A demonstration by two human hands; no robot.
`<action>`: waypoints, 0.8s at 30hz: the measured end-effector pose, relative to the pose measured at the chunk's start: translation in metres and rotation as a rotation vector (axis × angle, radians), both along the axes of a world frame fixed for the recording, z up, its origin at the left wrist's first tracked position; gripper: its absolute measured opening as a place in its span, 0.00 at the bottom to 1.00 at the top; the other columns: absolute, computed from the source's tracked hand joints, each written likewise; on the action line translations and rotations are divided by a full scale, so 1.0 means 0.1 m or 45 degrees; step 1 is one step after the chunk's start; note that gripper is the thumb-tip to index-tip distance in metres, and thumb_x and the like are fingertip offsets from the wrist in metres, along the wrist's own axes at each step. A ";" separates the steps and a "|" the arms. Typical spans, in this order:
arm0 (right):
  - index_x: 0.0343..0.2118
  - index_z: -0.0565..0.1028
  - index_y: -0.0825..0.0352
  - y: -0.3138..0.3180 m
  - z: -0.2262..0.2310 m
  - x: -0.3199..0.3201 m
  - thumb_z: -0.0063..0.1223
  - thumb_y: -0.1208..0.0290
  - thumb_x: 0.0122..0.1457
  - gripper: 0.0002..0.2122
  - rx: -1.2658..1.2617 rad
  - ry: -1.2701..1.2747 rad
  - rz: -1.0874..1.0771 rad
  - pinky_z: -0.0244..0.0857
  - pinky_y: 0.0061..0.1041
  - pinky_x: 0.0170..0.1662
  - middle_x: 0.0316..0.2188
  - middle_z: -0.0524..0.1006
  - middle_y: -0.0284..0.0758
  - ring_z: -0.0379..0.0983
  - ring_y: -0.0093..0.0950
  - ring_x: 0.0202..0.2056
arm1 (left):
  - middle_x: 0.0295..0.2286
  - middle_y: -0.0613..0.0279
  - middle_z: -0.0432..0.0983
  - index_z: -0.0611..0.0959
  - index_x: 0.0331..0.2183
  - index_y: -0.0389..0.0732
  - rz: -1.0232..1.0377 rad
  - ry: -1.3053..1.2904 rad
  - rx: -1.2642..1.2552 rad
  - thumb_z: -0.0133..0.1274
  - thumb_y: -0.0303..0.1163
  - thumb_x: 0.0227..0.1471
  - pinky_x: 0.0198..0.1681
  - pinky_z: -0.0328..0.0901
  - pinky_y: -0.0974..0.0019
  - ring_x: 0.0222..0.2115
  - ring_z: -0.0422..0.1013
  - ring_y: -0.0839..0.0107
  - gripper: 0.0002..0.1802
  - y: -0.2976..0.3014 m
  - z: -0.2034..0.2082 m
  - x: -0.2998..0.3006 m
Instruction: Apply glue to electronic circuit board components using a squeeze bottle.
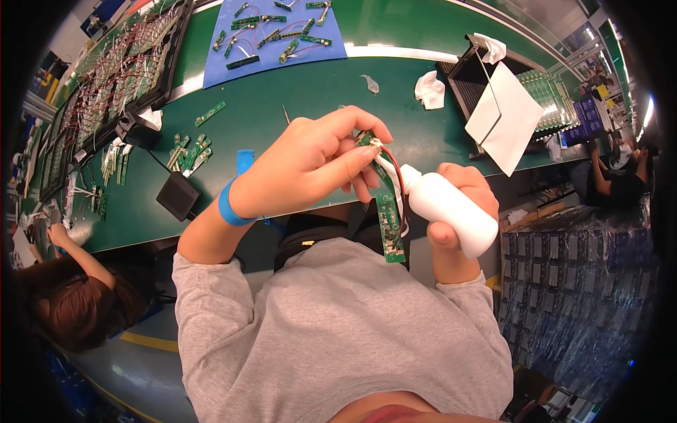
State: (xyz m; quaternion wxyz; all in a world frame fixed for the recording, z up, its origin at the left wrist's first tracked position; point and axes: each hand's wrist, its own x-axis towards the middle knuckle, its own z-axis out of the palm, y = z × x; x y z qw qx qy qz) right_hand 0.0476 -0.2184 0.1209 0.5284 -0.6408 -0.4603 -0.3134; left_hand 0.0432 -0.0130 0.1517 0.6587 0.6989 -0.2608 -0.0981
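Close to the chest, above a grey shirt [338, 331], the left hand [310, 166] pinches the upper end of a narrow green circuit board [389, 218] between thumb and fingers, so the grip is tight on the board itself. The board hangs almost upright, its long axis running from the fingers down toward the lap, slightly tilted to the right at its lower end. Red and black wires [400, 185] loop along its right edge. The right hand [462, 204] is wrapped around a white squeeze bottle [451, 211], fingers closed on its body; the bottle lies slanted, its base low to the right and its nozzle pointing up and left, meeting the top of the board just beside the left fingertips. So the board sits to the left of the bottle, and the nozzle tip touches or nearly touches the spot where the wires join; which of the two cannot be told. The board looks thin, with small pale parts and solder pads on its green face. A blue band [229, 204] circles the left wrist. Beyond the hands lies a green table [282, 134], with a black square pad [177, 196], a scatter of small green boards [189, 151], and white crumpled wipes [429, 89]. Further off are a blue mat [271, 35] holding more wired boards and a black tray [120, 77] of them at the left.
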 end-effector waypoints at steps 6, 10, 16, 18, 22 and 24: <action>0.24 0.65 0.71 0.01 0.00 0.00 0.61 0.59 0.40 0.20 -0.014 0.015 -0.011 0.57 0.17 0.13 0.14 0.68 0.34 0.64 0.23 0.13 | 0.19 0.59 0.73 0.69 0.36 0.32 0.017 -0.029 0.048 0.40 0.25 0.51 0.21 0.63 0.79 0.21 0.72 0.75 0.09 0.01 -0.01 0.01; 0.24 0.65 0.71 0.01 0.00 0.00 0.61 0.59 0.39 0.20 -0.015 -0.006 -0.039 0.57 0.17 0.13 0.14 0.68 0.34 0.64 0.23 0.13 | 0.19 0.59 0.73 0.70 0.36 0.32 0.020 -0.047 0.051 0.40 0.25 0.50 0.21 0.63 0.80 0.21 0.73 0.75 0.09 0.02 -0.01 0.00; 0.24 0.65 0.70 0.03 0.03 -0.01 0.61 0.60 0.39 0.20 -0.016 -0.003 -0.064 0.56 0.17 0.12 0.14 0.69 0.33 0.64 0.23 0.13 | 0.19 0.59 0.74 0.70 0.36 0.33 0.011 -0.048 0.037 0.41 0.25 0.50 0.21 0.63 0.80 0.21 0.73 0.74 0.09 0.03 -0.01 0.00; 0.22 0.66 0.70 0.03 0.04 -0.03 0.61 0.60 0.40 0.19 0.011 0.029 -0.075 0.56 0.16 0.12 0.14 0.69 0.33 0.64 0.23 0.13 | 0.19 0.59 0.74 0.70 0.36 0.33 0.006 -0.031 0.030 0.41 0.25 0.50 0.21 0.63 0.80 0.20 0.73 0.74 0.09 0.03 -0.01 -0.01; 0.11 0.68 0.68 0.03 0.00 -0.02 0.58 0.58 0.43 0.18 0.179 0.103 -0.153 0.58 0.17 0.16 0.15 0.70 0.33 0.65 0.23 0.15 | 0.19 0.59 0.74 0.70 0.36 0.33 -0.022 -0.012 0.016 0.40 0.25 0.50 0.20 0.63 0.80 0.20 0.73 0.75 0.10 0.04 -0.01 0.00; 0.21 0.65 0.69 -0.02 -0.02 -0.02 0.51 0.52 0.45 0.21 0.312 0.375 -0.176 0.59 0.20 0.25 0.19 0.67 0.35 0.65 0.24 0.21 | 0.20 0.59 0.73 0.70 0.36 0.33 -0.035 -0.005 0.004 0.40 0.25 0.50 0.20 0.63 0.80 0.20 0.72 0.75 0.10 0.06 -0.01 0.01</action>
